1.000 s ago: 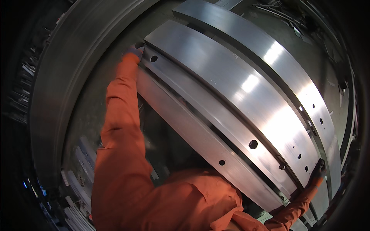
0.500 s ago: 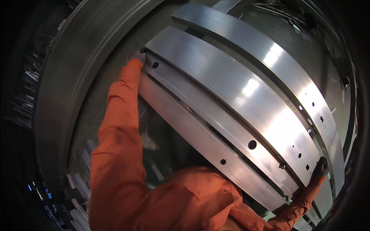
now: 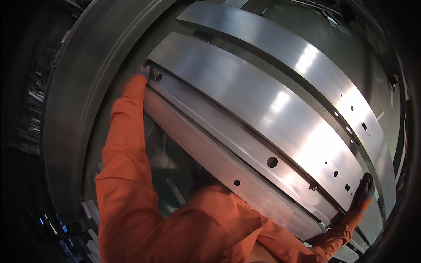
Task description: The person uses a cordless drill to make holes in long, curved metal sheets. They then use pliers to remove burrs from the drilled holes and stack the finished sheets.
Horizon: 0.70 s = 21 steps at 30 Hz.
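Several long silvery metal beams lie side by side, slanting from upper left to lower right. My left hand point(image 3: 144, 73), in a grey glove, is closed at the left end of a narrower beam with round holes point(image 3: 210, 111), by the corner of a wide smooth beam point(image 3: 223, 76). My right hand point(image 3: 365, 186), in a dark glove, grips the far edge of the wide beam near its right end; some fingertips are hidden. Closest to my body is another beam point(image 3: 193, 144) with one hole. Both arms are spread along the beams.
Beyond a gap lies a further wide beam point(image 3: 263, 37). A large curved metal surface point(image 3: 83, 74) stands to the left. Bundles of thin metal strips point(image 3: 91, 232) lie at lower left. Dark-green floor point(image 3: 171, 173) shows below the near beam.
The beams and both hands sit a little further left in the picture as the view shifts. The gap between the wide beam and the far beam looks slightly larger. Both hands keep their places.
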Each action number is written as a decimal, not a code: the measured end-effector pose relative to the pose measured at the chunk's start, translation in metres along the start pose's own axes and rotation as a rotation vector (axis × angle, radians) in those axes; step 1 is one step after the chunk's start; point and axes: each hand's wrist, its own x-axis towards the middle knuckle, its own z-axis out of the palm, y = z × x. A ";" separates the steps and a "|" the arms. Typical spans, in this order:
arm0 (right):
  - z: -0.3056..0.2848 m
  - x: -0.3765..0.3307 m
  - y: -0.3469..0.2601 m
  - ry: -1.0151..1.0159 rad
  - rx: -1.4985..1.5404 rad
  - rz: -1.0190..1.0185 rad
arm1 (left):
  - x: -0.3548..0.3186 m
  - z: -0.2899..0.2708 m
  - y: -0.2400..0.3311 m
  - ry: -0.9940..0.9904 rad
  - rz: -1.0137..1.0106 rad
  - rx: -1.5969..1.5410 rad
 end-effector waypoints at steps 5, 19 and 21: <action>-0.005 0.007 0.011 -0.022 -0.040 -0.030 | 0.021 0.006 -0.019 -0.114 0.037 0.109; -0.021 0.026 0.039 -0.035 -0.316 -0.140 | -0.008 -0.014 0.014 -0.048 -0.059 -0.054; -0.018 0.021 0.032 -0.044 -0.303 -0.123 | -0.013 -0.019 0.021 -0.044 -0.037 -0.056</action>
